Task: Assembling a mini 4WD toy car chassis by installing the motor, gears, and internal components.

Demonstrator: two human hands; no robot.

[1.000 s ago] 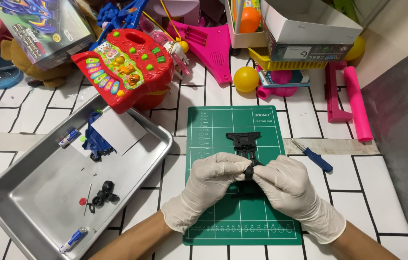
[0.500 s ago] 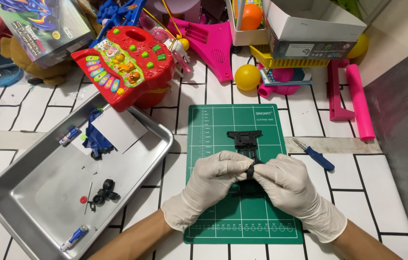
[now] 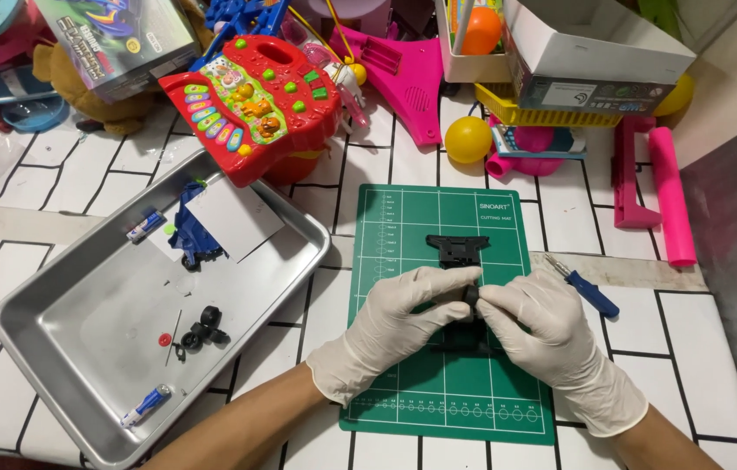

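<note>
White-gloved left hand (image 3: 403, 318), right hand (image 3: 542, 335) still pinch black part (image 3: 470, 296) over green mat (image 3: 403, 235); unchanged.

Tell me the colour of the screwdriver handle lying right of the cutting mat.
Blue, seen in the head view: the screwdriver lies on the white tiles beside the right hand.

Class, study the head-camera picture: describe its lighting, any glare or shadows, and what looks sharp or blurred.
Head view: light is bright and even; the metal tray shows soft sheen, no harsh glare; faint shadows lie under the left hand and right hand on the green cutting mat; the black part between them is dark and low in detail; focus is sharp throughout, with slight wide-angle bending at the edges.
</note>
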